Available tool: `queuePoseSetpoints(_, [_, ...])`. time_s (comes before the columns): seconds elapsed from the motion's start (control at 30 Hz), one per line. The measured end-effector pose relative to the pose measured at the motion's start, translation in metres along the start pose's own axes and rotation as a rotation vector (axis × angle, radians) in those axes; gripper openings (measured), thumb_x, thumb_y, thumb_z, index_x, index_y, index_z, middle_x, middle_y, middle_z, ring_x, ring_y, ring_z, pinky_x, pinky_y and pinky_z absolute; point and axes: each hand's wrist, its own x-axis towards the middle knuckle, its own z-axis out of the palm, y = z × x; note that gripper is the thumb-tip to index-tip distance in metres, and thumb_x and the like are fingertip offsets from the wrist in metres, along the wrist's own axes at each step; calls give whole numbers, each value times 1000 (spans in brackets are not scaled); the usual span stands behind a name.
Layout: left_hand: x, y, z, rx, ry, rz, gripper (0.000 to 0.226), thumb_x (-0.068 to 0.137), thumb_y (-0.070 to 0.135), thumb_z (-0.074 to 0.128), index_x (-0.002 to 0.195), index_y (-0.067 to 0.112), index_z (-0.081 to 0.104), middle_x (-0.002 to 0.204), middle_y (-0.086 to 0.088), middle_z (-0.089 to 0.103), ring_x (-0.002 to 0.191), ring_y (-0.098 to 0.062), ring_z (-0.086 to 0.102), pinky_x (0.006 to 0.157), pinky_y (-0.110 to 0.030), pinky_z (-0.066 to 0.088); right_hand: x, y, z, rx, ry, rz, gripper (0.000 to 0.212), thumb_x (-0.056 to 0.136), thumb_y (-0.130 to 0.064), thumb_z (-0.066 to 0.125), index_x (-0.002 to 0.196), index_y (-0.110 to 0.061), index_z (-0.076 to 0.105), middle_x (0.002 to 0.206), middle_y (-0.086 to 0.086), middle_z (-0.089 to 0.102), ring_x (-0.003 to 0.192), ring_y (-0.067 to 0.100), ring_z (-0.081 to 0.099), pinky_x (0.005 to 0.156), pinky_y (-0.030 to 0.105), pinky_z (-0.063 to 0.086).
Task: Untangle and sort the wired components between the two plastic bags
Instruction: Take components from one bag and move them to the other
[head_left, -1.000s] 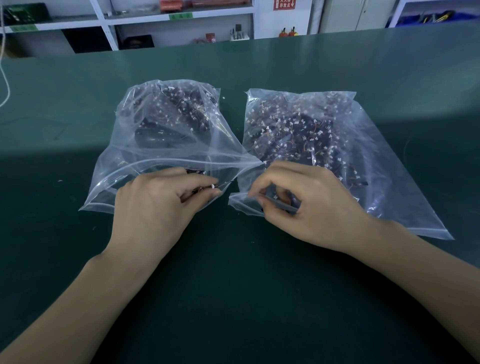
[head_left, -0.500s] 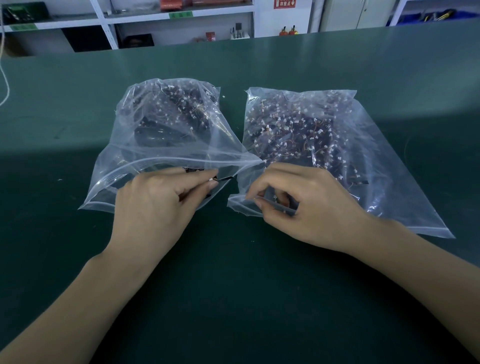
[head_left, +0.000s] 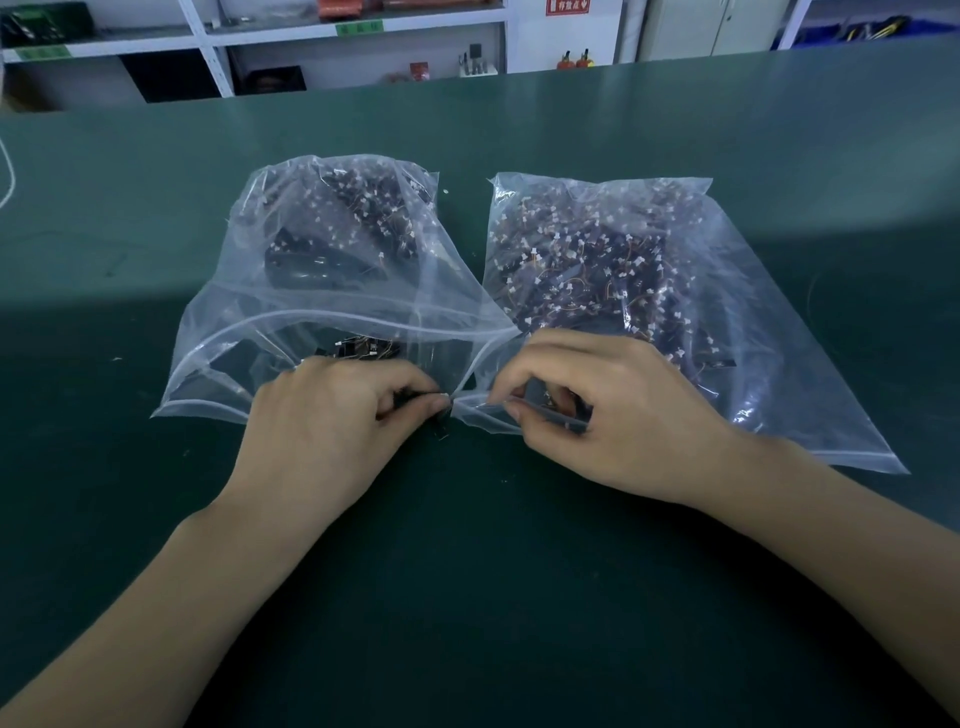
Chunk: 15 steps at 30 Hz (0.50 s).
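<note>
Two clear plastic bags lie side by side on the green table. The left bag (head_left: 291, 291) has its mouth open toward me and holds dark wired components with white plugs. The right bag (head_left: 753, 291) is packed with several tangled components (head_left: 587, 260) on red and orange wires. My left hand (head_left: 332, 426) pinches a small dark wired component (head_left: 441, 421) at the gap between the two bag mouths. My right hand (head_left: 608, 410) has curled fingers inside the right bag's mouth, gripping dark components (head_left: 558, 400) there.
The green table (head_left: 467, 597) stretches wide in front of and behind the bags. A white cable (head_left: 9, 179) runs along the far left edge. White shelving (head_left: 218, 47) with bins and small items stands behind the table.
My left hand has curled tighter and shifted right, out of the left bag's mouth toward the gap between the bags. My right hand has stayed in the right bag's mouth.
</note>
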Motion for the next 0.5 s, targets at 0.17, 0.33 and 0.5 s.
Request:
queuePoseSetpoints(0.17, [-1,2,2,54,46,6,13,93,46,70,84,38,71,52,15,43,53,-2,46,57,-29,41,1,0,1,4,4,2,15,93,-13,72,102,-26,74,93,-27,51,66,-4,48,60,30,51])
queuePoseSetpoints(0.33, [0,0,2,19,153,63,14,99,39,68,87,31,70,53,19,35,52,7,39,52,-27,37,0,-1,0,0,-1,2,16,93,-14,72,103,-26,74,93,-26,51,65,-3,49,60,29,50])
queuePoseSetpoints(0.5, [0,-2,5,-1,203,105,19,100,41,64,88,28,71,55,12,40,52,3,41,49,-23,35,-1,-1,1,-1,5,22,13,93,-20,74,104,-27,73,94,-24,57,65,-2,50,60,28,50])
